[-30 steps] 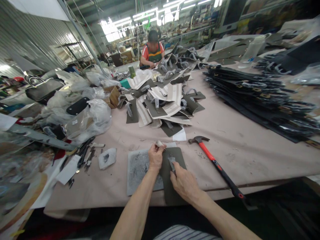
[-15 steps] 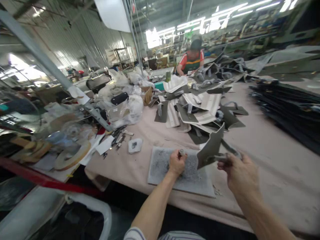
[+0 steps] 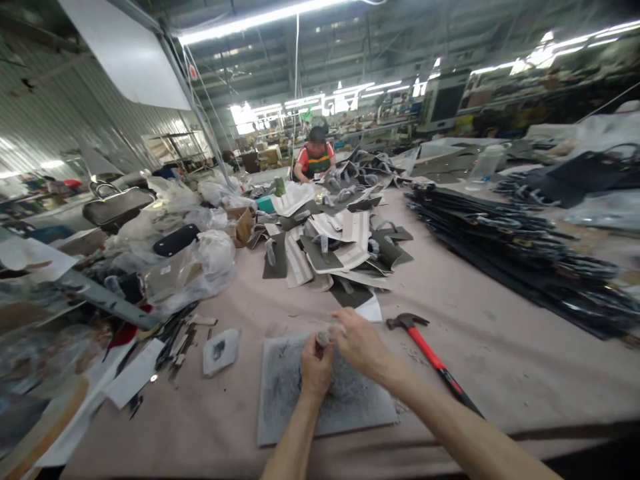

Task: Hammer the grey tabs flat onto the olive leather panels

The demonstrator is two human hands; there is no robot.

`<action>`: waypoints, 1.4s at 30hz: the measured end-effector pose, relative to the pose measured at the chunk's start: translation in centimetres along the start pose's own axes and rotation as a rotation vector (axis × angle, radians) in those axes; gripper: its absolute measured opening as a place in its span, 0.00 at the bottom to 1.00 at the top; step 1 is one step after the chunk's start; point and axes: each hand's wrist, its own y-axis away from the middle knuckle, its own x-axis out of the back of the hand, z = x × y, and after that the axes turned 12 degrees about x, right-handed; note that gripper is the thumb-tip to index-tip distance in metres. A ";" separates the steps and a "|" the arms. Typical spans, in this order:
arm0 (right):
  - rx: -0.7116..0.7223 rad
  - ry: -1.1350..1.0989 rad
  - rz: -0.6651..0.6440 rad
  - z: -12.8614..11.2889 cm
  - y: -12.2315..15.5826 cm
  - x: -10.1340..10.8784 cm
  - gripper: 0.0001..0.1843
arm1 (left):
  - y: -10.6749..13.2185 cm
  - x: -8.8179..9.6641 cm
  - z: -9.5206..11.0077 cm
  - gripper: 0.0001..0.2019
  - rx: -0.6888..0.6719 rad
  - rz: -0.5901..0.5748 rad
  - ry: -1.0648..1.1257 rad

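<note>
Small pale cylinder (image 3: 323, 339) stands gripped in the left hand (image 3: 316, 372), tip up, over a grey smeared board (image 3: 285, 417) on the counter (image 3: 520, 380). Right hand (image 3: 359, 347) comes in close, so the hands are together; we cannot tell if its fingers touch the cylinder. Risk: a slip of grip would let so small a piece drop and roll across the board. Red-handled claw hammer (image 3: 425, 348) lies just beside the right forearm (image 3: 450, 427); a sideways swing could knock it. Heaped dark and cream panels (image 3: 333, 243) sit near the board's far edge, so reaching forward is tight. Open counter lies right of the hammer; scattered small tools (image 3: 173, 347) crowd the left.
</note>
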 end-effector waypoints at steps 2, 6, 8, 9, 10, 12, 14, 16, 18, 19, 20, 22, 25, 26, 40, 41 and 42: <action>-0.141 0.095 -0.015 6.3 -1.6 1.1 0.16 | 0.0 0.1 0.1 0.16 0.024 -0.068 0.021; -0.257 0.203 -0.033 13.8 -3.7 1.4 0.17 | 0.0 0.1 0.1 0.18 0.094 -0.060 -0.005; -0.232 0.249 -0.030 15.3 -5.1 0.9 0.18 | 0.0 0.0 -0.1 0.21 0.117 -0.035 -0.013; -0.208 0.269 -0.030 15.6 -6.0 0.6 0.18 | 0.0 -0.1 -0.2 0.23 0.126 -0.027 -0.015; -0.181 0.286 -0.031 15.8 -6.8 0.3 0.18 | 0.0 -0.2 -0.3 0.24 0.133 -0.024 -0.022; -0.125 0.313 -0.038 16.1 -8.5 -0.2 0.16 | 0.0 -0.2 -0.6 0.25 0.140 -0.025 -0.060; -0.072 0.331 -0.055 16.4 -9.9 -0.6 0.14 | -0.1 -0.2 -0.8 0.25 0.131 -0.021 -0.107; -0.022 0.340 -0.080 16.8 -10.9 -0.6 0.11 | -0.1 -0.1 -1.0 0.24 0.108 -0.010 -0.139; 0.024 0.349 -0.103 17.3 -11.7 -0.1 0.12 | -0.1 0.0 -1.1 0.23 0.078 -0.006 -0.161; 0.046 0.354 -0.109 17.4 -11.9 0.3 0.13 | -0.1 0.1 -1.0 0.23 0.063 -0.008 -0.172; 0.065 0.362 -0.111 17.5 -12.1 0.8 0.13 | 0.0 0.1 -0.9 0.22 0.050 -0.014 -0.183; 0.097 0.383 -0.102 17.2 -12.1 2.2 0.13 | 0.1 0.1 -0.6 0.21 0.028 -0.033 -0.202; 0.142 0.412 -0.076 15.9 -11.1 4.8 0.13 | 0.3 0.2 -0.1 0.19 0.008 -0.061 -0.206; 0.158 0.421 -0.066 15.3 -10.5 5.7 0.13 | 0.3 0.2 0.0 0.18 0.002 -0.068 -0.201; -0.662 -1.482 0.061 5.3 6.6 4.8 0.28 | 0.0 0.3 0.0 0.13 0.111 -0.057 0.003; -0.706 -1.560 -0.014 4.0 8.3 3.4 0.28 | 0.0 0.3 -0.1 0.13 0.140 -0.056 0.025; -0.742 -1.608 -0.078 2.9 9.9 2.0 0.27 | -0.1 0.3 -0.2 0.14 0.183 -0.053 0.049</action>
